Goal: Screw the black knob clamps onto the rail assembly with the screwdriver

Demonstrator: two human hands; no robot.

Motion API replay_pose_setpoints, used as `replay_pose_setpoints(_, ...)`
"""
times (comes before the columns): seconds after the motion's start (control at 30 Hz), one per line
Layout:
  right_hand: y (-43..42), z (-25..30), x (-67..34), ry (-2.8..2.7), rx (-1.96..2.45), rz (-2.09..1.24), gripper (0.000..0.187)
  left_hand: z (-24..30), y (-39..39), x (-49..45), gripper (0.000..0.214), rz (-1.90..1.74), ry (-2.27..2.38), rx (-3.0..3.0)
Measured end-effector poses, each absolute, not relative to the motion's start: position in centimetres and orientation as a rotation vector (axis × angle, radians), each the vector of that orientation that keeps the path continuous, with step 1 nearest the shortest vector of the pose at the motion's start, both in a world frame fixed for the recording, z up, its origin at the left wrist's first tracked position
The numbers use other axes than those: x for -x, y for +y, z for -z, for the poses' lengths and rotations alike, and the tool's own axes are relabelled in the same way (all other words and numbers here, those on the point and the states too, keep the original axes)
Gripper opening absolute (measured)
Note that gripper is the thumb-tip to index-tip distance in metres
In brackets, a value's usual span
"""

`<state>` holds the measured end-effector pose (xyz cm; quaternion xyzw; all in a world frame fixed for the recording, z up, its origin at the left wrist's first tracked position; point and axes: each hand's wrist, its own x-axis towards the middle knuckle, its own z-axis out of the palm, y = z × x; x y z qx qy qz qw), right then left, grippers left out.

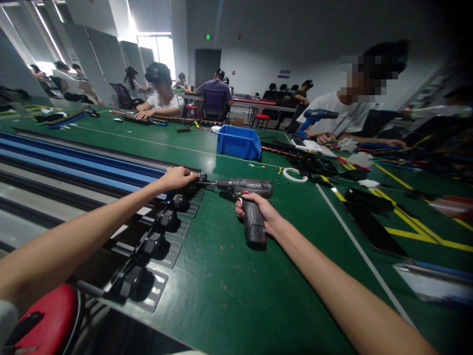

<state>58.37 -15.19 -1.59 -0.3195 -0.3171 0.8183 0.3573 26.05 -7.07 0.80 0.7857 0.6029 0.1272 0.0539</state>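
Fingers (190,173) of the left hand (177,177) bent down and closed on the end fitting (202,177), a small black block at the far end of a row, with the left forearm stretched in from the lower left. Below that forearm, at the near edge of the green table (229,296), a red rounded object (48,323). Just left of the hand, long blue rails (74,162) running away along the table. Nearer than the held block, four more black fittings (153,244) in a slanting line, each seated on one of the grey plates (158,291). Right of the end fitting, a thin bit (207,183) touching or nearly touching it; exact contact too small to tell. Behind the bit, a dark cordless drill (247,190) held level, nose pointing left, base of the grip near the table. Wrapped tight round its handle, the fingers (240,209) of the right hand (264,214), right arm coming in from the lower right. Farther back, a blue bin (238,142). Right of it, a white ring (294,175) flat on the green surface. Beyond, a co-worker (343,118) in a white shirt seated by a blue drill (314,117) among loose coloured wires. Far right, yellow lines (414,231) marked on the tabletop.
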Motion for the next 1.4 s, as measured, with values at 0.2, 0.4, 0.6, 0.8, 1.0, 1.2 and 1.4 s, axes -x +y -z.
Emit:
replay_pose_setpoints(0.2, -15.4, 1.2, -58.2, -0.788, 0.830, -2.146, 0.014, -0.8, -7.0, -25.9, 0.070, -0.377, 1.822, -2.397)
replay_pose_setpoints(0.4, -16.0, 0.5, -58.5, -0.684, 0.841, -2.183, 0.018, -0.8, -7.4, -26.0, 0.068, -0.412, 1.805, -2.398)
replay_pose_setpoints(0.6, -16.0, 0.7, -59.0, -0.561, 0.741, -2.006, 0.014, -1.9, -7.4, -25.4, 0.067, -0.511, 1.771, -2.433)
replay_pose_setpoints(0.8, -14.9, 1.5, -59.4, -0.458, 0.723, -1.909, 0.021, -2.8, -6.6, -22.6, 0.049, -0.363, 1.957, -2.455)
replay_pose_setpoints(1.0, -15.0, 1.1, -59.5, -0.565, 0.802, -1.928, 0.050, -2.2, -5.6, -19.7, 0.053, -0.313, 1.714, -2.472)
replay_pose_setpoints(1.2, -15.3, 0.9, -60.0, -0.687, 0.975, -1.905, 0.032, -2.0, -5.2, -18.7, 0.053, -0.375, 1.652, -2.497)
replay_pose_setpoints(1.4, -14.9, 1.4, -60.1, -0.820, 1.182, -1.725, 0.030, -2.9, -5.7, -17.8, 0.046, -0.451, 1.775, -2.383)
